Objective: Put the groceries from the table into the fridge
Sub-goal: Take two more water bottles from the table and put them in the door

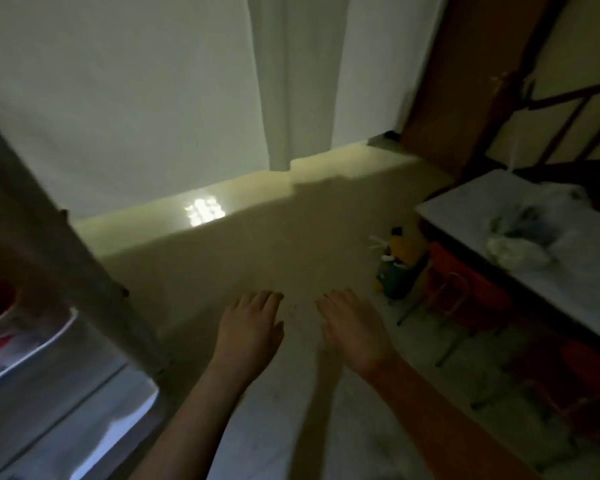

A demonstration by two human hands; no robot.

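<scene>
Forearms, two, bare, reaching out from the bottom edge over a pale, smooth floor (243, 258). Left hand (248, 327): palm down, fingers spread flat, carrying nothing. Right hand (355, 329): likewise flat and loose, empty.

Table (465, 216), right side: white, flat-topped, straight-edged, well apart from both hands. On it, groceries (520, 237): soft, crumpled pale plastic bags with greenish contents showing through; blurred, so individual items cannot be told. Red chairs (465, 289) with thin metal legs tucked beneath.

Fridge (49, 393), lower left: grey, glossy surface with a white moulded shelf edge and something red near it; whether that is already-stored food cannot be told.

Toy-like objects (399, 265), yellow and green, on the floor near the table. White curtain (153, 98), matte, hanging in folds behind.

Progress, judged: bags remain on the table, hands empty between table and fridge; most of the carrying appears left to do.
</scene>
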